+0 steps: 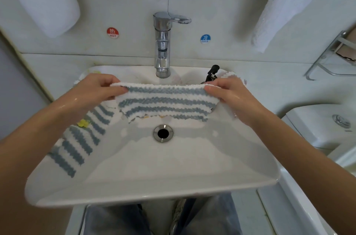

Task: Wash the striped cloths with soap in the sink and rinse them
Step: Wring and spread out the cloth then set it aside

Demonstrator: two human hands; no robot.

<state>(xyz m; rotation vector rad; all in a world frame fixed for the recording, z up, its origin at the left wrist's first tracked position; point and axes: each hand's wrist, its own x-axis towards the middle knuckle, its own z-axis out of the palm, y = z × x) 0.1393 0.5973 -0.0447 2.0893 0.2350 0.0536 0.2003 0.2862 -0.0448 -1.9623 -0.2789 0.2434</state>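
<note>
Far left: second striped cloth draped over sink's left rim, stripes running across its length, small yellow tag showing; lies under left forearm, held by neither hand.

Left hand pinching left top corner of held striped cloth, thumb in front, fingers curled behind. Skin wet and glossy.

Centre: held cloth stretched taut between both hands, long axis left to right, hanging above basin of sink. Top edge just in front of and below faucet spout; lower edge hanging free, just above drain. No water seen running; faucet lever turned to the right. Drain open.

Right hand pinching right top corner the same way. Both hands about equally near the spout; right nearer the lever tip.

Right rear: black pump dispenser just behind right hand, presumably soap. A third scrap of white fabric behind it, kind unclear.

Judgement: soap or water next needs one corner released; right hand better placed for either. No foam seen on the cloth, so soaping likely not yet done. Nothing stands between cloth and spout.
</note>
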